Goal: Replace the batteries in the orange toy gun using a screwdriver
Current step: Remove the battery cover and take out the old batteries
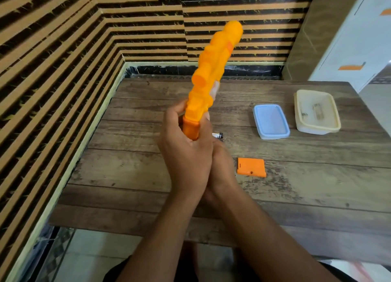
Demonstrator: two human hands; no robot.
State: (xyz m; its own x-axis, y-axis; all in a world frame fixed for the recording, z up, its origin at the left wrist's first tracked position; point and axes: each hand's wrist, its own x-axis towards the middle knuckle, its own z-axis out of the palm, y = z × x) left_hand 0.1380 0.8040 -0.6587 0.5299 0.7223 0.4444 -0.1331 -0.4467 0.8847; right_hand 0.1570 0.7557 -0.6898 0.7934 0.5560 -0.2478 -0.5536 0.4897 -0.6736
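Note:
I hold the orange toy gun (213, 70) upright above the wooden table (317, 186), barrel pointing up and away. My left hand (186, 146) grips its handle at the bottom. My right hand (222, 161) sits just behind and under the left one, mostly hidden; a fingertip shows at the gun's right side, so its grip is unclear. The orange battery cover (251, 167) lies flat on the table to the right of my hands. A small metallic object (218, 135), perhaps a battery, peeks out beside my hands. No screwdriver is in view.
A small container with a blue lid (271, 124) and a cream plastic box (317, 111) holding small items stand at the table's back right. A striped wall borders the table on the left and behind. A white cabinet (355, 38) stands at the far right.

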